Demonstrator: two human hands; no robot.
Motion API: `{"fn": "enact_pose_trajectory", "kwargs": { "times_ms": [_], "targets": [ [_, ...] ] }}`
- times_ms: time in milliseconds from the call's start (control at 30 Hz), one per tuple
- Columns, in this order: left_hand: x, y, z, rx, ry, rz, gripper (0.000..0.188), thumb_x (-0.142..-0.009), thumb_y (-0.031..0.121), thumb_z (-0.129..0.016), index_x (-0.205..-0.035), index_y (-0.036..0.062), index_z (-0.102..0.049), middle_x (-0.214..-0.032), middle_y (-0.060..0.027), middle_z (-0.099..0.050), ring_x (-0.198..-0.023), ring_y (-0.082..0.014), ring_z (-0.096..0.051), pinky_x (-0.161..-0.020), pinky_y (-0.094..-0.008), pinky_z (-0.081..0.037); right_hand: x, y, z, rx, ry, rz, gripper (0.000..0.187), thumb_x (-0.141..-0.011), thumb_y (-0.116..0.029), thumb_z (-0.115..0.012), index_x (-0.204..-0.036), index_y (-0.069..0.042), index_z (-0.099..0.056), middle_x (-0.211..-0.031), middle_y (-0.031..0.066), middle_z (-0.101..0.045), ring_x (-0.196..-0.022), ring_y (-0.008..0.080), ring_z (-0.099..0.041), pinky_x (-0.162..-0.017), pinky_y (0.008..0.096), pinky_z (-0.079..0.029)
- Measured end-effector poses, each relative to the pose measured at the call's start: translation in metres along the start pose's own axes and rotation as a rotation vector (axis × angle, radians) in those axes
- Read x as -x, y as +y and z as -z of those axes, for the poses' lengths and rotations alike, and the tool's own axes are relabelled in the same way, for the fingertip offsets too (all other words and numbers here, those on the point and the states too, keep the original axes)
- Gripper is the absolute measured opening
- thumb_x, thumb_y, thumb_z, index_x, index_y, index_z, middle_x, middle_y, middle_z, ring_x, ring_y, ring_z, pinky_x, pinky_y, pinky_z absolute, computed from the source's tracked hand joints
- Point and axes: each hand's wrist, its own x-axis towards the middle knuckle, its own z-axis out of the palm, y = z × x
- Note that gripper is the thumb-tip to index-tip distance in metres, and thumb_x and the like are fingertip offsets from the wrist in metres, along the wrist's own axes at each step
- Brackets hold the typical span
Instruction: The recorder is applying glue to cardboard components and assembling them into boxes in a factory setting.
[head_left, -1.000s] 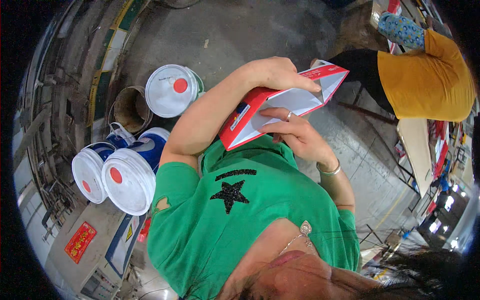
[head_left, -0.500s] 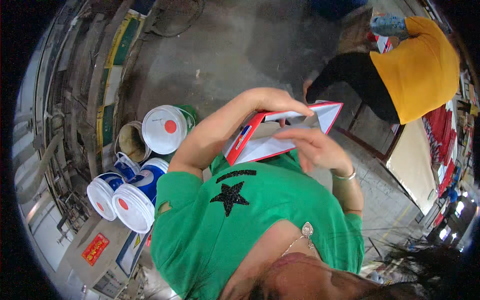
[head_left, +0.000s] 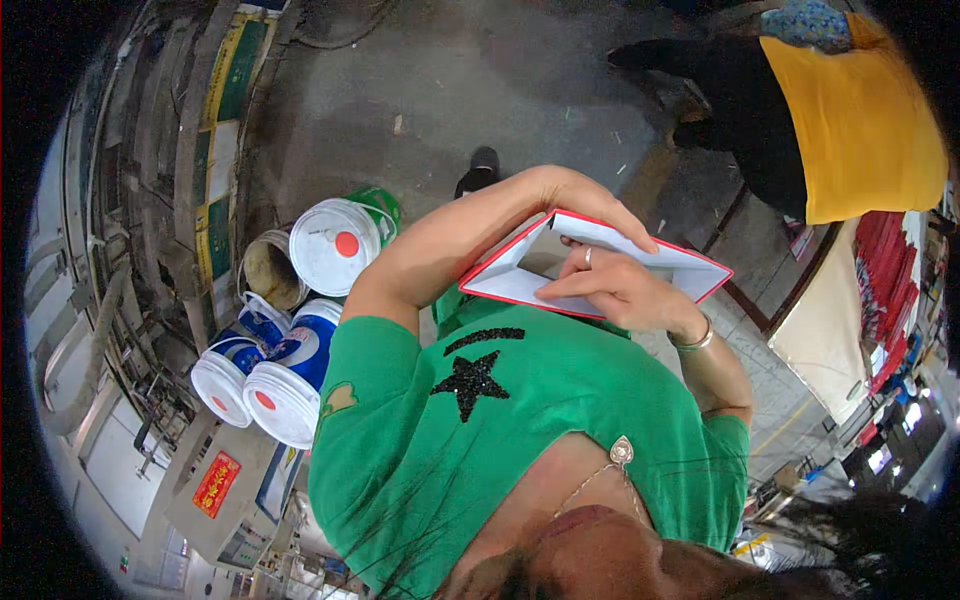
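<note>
I hold a flat white carton with red edges (head_left: pixel 520 280) in front of my chest, its white inside facing up and partly spread into a sleeve. My left hand (head_left: pixel 585 200) reaches over from the left and grips the carton's far top edge. A ring and a bracelet show on my right hand (head_left: pixel 620 292), which lies on the white panel with its fingers pressing the near side. My green shirt with a black star (head_left: pixel 470 380) fills the space below.
Several white-lidded buckets (head_left: pixel 335 245) and blue buckets (head_left: pixel 285 385) stand on the concrete floor at left beside machinery. A person in a yellow top (head_left: pixel 860 130) bends at upper right. A table with stacked red cartons (head_left: pixel 880 290) is at right.
The carton has turned from its red outside to its white inside and spread open wider. My right hand has slid onto the white panel. The person in yellow is now farther toward the upper right.
</note>
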Motion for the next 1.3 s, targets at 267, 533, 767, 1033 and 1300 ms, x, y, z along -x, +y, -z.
{"fn": "enact_pose_trajectory", "kwargs": {
  "times_ms": [267,533,767,1033,1300],
  "targets": [
    [0.009,-0.01,0.005,0.061,0.037,-0.003,0.044,-0.073,0.055,-0.062,-0.074,0.0116,-0.065,-0.062,0.0025,-0.054,-0.05,-0.0083,-0.046,-0.04,-0.0227,-0.029,-0.016,-0.001,0.001,0.014,-0.063,0.018,0.045,-0.071,0.009,-0.044,-0.106,-0.012,-0.064,-0.078,0.0087,-0.05,-0.075,0.0223,-0.05,-0.071,0.0318,-0.042],
    [0.008,-0.022,0.007,0.066,0.081,-0.028,0.045,-0.075,0.053,-0.061,-0.084,0.0091,-0.065,-0.069,0.0002,-0.057,-0.056,-0.0086,-0.049,-0.044,-0.0239,-0.035,-0.02,0.0,-0.009,0.059,-0.059,0.01,0.038,-0.075,0.004,-0.049,-0.104,-0.013,-0.065,-0.078,0.0078,-0.051,-0.075,0.0216,-0.049,-0.071,0.0329,-0.041],
    [0.014,-0.021,-0.005,0.152,0.173,-0.074,0.047,-0.073,0.055,-0.062,-0.084,0.0093,-0.065,-0.068,-0.001,-0.058,-0.055,-0.0106,-0.051,-0.046,-0.0246,-0.037,-0.021,-0.006,-0.009,0.032,-0.074,0.003,0.04,-0.073,0.005,-0.047,-0.104,-0.013,-0.065,-0.076,0.0081,-0.05,-0.074,0.0221,-0.048,-0.072,0.0341,-0.04],
    [0.061,-0.042,0.022,0.151,0.162,-0.131,0.048,-0.077,0.05,-0.06,-0.094,0.0057,-0.064,-0.079,-0.0033,-0.061,-0.066,-0.0113,-0.054,-0.05,-0.0256,-0.041,-0.073,-0.013,-0.015,0.126,-0.138,0.06,0.04,-0.074,0.004,-0.045,-0.102,-0.016,-0.066,-0.073,0.0075,-0.048,-0.074,0.023,-0.047,-0.073,0.0339,-0.04],
    [0.149,-0.06,0.037,0.28,0.275,-0.231,0.052,-0.077,0.049,-0.061,-0.103,0.0038,-0.062,-0.089,-0.007,-0.062,-0.071,-0.0122,-0.056,-0.053,-0.0254,-0.043,-0.16,-0.03,-0.018,0.258,-0.31,0.067,0.044,-0.072,0.005,-0.045,-0.104,-0.018,-0.065,-0.075,0.0068,-0.047,-0.074,0.0226,-0.045,-0.071,0.0337,-0.039]
  ]
}}
